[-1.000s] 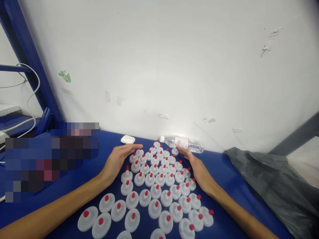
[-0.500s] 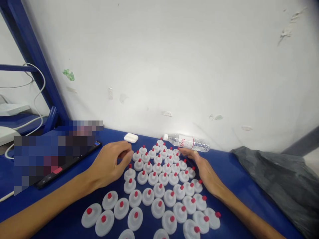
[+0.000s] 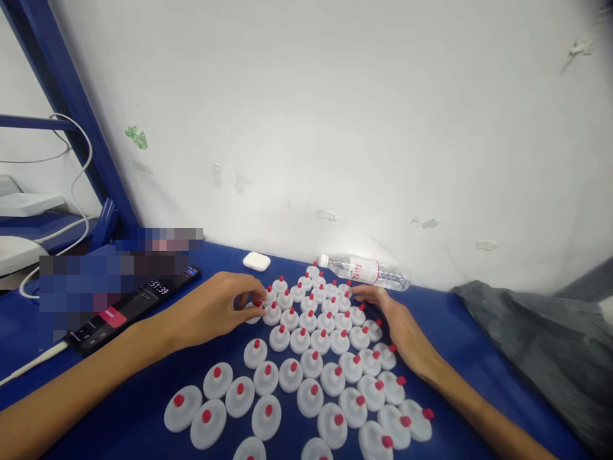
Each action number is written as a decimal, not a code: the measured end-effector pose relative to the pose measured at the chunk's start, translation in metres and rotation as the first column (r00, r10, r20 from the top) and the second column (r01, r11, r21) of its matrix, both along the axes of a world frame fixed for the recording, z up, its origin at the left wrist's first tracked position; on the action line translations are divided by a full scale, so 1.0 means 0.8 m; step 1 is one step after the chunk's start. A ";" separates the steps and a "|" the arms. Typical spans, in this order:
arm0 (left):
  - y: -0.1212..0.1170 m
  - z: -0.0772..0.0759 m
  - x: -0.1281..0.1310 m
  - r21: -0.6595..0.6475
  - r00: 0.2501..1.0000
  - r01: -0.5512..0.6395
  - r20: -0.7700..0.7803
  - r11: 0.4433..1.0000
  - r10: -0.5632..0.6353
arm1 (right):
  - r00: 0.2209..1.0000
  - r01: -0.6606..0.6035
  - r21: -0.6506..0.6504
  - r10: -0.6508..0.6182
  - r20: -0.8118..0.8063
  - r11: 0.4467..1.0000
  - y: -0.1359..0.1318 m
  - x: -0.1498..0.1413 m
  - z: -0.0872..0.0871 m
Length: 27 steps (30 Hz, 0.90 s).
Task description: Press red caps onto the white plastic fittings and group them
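Several round white caps with red tips (image 3: 290, 375) stand on a blue tabletop, packed closely at the far end and looser toward me. My left hand (image 3: 227, 308) is at the left edge of the packed group, thumb and fingers pinched round one white cap with a red tip (image 3: 253, 317), which is partly hidden by the fingers. Along the group's right edge rests my right hand (image 3: 390, 319). Its fingers are stretched out beside the far caps, and it holds nothing.
A clear water bottle (image 3: 364, 271) lies against the white wall, with a small white case (image 3: 257, 261) to its left. At left, a phone (image 3: 129, 313) with a white cable lies on the blue table (image 3: 143, 390). A dark grey sheet (image 3: 536, 345) covers the right side.
My left hand has closed on a cap at the left edge and moved it away from me, up to the packed group. My right hand stays nearly in place. The view has shifted slightly.
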<state>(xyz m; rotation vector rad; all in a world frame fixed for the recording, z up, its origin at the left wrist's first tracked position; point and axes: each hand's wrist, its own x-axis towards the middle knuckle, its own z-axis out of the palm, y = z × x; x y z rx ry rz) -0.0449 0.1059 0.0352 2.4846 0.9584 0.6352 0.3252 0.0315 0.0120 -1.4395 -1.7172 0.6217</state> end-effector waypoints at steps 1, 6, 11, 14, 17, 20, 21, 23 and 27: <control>0.002 0.000 -0.001 -0.011 1.000 -0.010 -0.024 1.000 0.010 | 1.000 0.003 -0.001 -0.003 0.000 1.000 0.000 0.000 0.000; 0.005 0.001 0.003 -0.068 0.989 -0.071 -0.132 0.995 0.062 | 1.000 0.013 0.000 -0.013 -0.007 1.000 0.001 0.000 -0.001; 0.002 0.005 0.007 -0.081 0.976 -0.126 -0.189 0.989 0.109 | 1.000 0.018 0.001 -0.018 -0.012 1.000 0.001 0.000 -0.002; 0.002 0.005 0.007 -0.081 0.975 -0.125 -0.193 0.989 0.108 | 1.000 0.019 0.000 -0.019 -0.018 1.000 0.002 0.001 -0.004; 0.000 0.005 0.006 -0.073 0.979 -0.121 -0.174 0.990 0.107 | 0.999 0.021 -0.001 -0.021 -0.028 1.000 0.004 0.003 -0.008; -0.003 0.004 0.005 -0.058 0.985 -0.121 -0.130 0.991 0.113 | 0.999 0.012 -0.007 -0.012 -0.041 1.000 0.004 0.003 -0.008; -0.004 0.003 0.005 -0.054 0.987 -0.124 -0.110 0.991 0.117 | 0.999 0.004 -0.010 -0.004 -0.045 1.000 0.003 0.003 -0.008; -0.006 -0.001 0.006 -0.050 0.989 -0.134 -0.063 0.990 0.131 | 0.998 -0.012 -0.010 0.012 -0.059 1.000 0.002 0.002 -0.007; -0.008 -0.011 0.012 -0.087 0.984 -0.164 0.048 0.983 0.169 | 0.992 0.007 0.042 -0.002 -0.127 0.999 0.006 0.006 -0.012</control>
